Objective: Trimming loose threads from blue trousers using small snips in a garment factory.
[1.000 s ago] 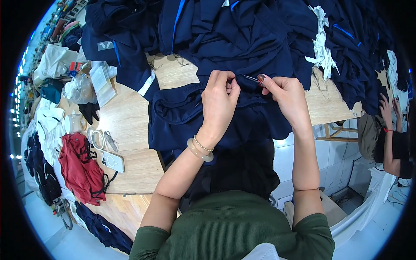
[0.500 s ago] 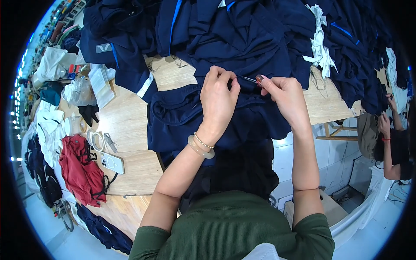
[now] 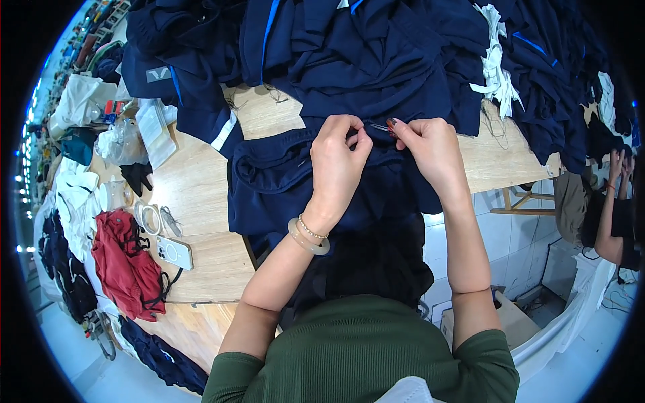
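Note:
My left hand (image 3: 336, 161) is closed in a pinch at the waist edge of a navy garment (image 3: 275, 201), which lies in front of me at the table's near edge. The fingertips meet there, and the fabric between them is mostly hidden. In a pinch close beside it, my right hand (image 3: 433, 151) holds a small pointed metal tool (image 3: 379, 126). Its slim silver tips point left toward my left fingertips, over the dark cloth. Fingers cover the rest of the tool, so its exact kind does not show.
A heap of navy garments (image 3: 376, 60) with blue trim covers the table's far side. White fabric strips (image 3: 496, 67) lie on the right. Leftward on the wooden table (image 3: 208, 201) are a phone (image 3: 175, 253), a coiled cable (image 3: 149, 219) and a red garment (image 3: 127, 265). Another person's arm (image 3: 610, 215) shows far right.
My right hand has moved slightly left and down with the metal tool. My left hand has shifted a little lower. At the far right, the other person's hands have moved.

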Available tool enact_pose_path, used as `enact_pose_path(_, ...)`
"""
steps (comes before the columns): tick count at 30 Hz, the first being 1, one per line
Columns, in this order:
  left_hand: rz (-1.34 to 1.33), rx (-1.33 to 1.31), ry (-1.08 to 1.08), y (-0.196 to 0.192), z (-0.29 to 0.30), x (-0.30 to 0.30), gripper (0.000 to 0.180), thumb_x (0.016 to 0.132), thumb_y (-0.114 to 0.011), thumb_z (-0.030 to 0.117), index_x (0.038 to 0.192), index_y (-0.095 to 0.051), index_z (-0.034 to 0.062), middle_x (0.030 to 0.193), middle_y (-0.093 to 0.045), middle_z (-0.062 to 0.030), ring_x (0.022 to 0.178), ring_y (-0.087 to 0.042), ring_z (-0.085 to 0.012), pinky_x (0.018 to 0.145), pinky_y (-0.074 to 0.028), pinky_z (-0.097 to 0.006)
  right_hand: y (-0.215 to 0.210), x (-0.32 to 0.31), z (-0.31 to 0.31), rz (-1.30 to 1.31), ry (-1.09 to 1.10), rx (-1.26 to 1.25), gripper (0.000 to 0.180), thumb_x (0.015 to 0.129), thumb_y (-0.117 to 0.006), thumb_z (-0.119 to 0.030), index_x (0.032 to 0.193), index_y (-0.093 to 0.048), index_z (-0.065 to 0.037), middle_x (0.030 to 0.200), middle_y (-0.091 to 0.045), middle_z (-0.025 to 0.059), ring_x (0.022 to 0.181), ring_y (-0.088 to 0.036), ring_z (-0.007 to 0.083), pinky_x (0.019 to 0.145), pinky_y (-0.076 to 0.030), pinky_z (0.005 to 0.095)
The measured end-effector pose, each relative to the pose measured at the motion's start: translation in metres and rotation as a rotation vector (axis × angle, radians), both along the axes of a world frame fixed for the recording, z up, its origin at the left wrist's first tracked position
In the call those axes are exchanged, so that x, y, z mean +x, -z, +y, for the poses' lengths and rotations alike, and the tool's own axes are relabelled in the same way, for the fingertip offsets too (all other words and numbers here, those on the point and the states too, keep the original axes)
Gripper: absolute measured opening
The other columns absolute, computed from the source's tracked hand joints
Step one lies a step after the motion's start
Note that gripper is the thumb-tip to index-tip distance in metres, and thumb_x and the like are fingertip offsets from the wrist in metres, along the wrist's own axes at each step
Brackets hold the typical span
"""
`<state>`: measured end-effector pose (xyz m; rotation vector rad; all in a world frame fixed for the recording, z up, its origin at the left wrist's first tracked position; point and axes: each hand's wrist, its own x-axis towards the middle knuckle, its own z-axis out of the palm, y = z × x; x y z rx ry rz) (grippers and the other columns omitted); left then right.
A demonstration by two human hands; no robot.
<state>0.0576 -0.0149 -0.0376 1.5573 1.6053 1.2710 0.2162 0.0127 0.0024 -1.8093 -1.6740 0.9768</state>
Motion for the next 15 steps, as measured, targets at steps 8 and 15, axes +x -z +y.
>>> enact_pose_path(8, -0.006, 0.006, 0.011, 0.000, -0.002, -0.001, 0.013, 0.085, -0.065, -0.005, 0.098, -0.065, -0.0078, 0.098, -0.067, -0.0115, 0.080, -0.067, -0.0136, 0.071, -0.055, -0.023, -0.009, -0.003, 0.000, -0.030, -0.011, -0.079, 0.046, 0.092, -0.066, -0.036, 0.069, -0.072, 0.003, 0.055, -0.063, 0.0157, 0.050, -0.061, 0.0220, 0.053, -0.043, 0.0342)
enact_pose_path(15, -0.049, 0.044, 0.000, 0.003, -0.002, 0.001, 0.010, 0.083, -0.065, -0.004, 0.093, -0.064, -0.0045, 0.093, -0.065, -0.0140, 0.073, -0.066, -0.0238, 0.068, -0.054, -0.030, -0.004, -0.003, 0.000, 0.003, -0.005, -0.050, 0.046, 0.093, -0.066, -0.035, 0.069, -0.072, 0.003, 0.053, -0.061, 0.0145, 0.047, -0.058, 0.0208, 0.051, -0.042, 0.0339)
